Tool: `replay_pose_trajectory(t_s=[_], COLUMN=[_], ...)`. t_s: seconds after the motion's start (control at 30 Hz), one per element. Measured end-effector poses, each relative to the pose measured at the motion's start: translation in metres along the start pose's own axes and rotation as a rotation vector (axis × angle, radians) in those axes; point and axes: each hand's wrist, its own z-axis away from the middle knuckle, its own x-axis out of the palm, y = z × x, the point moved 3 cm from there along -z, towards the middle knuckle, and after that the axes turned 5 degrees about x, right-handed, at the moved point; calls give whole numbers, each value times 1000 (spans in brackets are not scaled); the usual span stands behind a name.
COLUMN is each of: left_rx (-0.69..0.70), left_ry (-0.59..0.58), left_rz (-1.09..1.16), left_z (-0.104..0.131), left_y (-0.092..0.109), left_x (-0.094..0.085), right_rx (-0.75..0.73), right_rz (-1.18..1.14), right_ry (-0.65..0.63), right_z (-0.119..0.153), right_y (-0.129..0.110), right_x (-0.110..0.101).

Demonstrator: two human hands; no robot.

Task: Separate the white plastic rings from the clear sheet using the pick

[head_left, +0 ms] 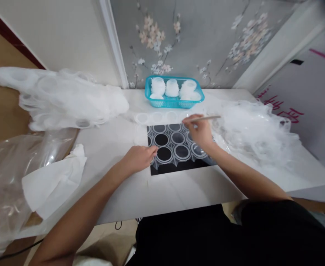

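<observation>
A clear plastic sheet (181, 152) patterned with rings lies over a black mat (184, 166) on the white table. At the sheet's left edge, my left hand (142, 157) is closed, its fingertips pinching the edge. My right hand (199, 131) is above the sheet's upper right part, fingers wrapped round a thin pale stick-like tool (206, 118). The tool's working tip is too small to make out. Behind the sheet lies a row of translucent white rings (158, 118). Some circles in the sheet look darker than others.
A blue basket (175, 103) with stacks of white discs stands against the wall. Piles of translucent ring sheets lie at the left (73, 99) and right (259, 129). White paper (55, 181) and a clear plastic bag (7, 184) are at the left front.
</observation>
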Motion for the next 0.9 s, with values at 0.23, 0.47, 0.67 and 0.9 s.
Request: replay_pose_trajectory(t_s=[0.23,0.47,0.67,0.9], left_rx=[153,151,145,211], left_ry=[58,-14,-56,34], left_rz=[-91,-176,-140,-92], left_z=[-33,-51,-49,-67], left_y=[31,41,36,47], left_x=[-4,7,5,-10], right_rx=[189,-21,-12,160], right_rz=[-251,54,373,-46], right_ry=[-285,-217,118,-82], right_z=[60,65,17,46], right_y=[8,-1,16,50], right_x=[18,19,-15,-33])
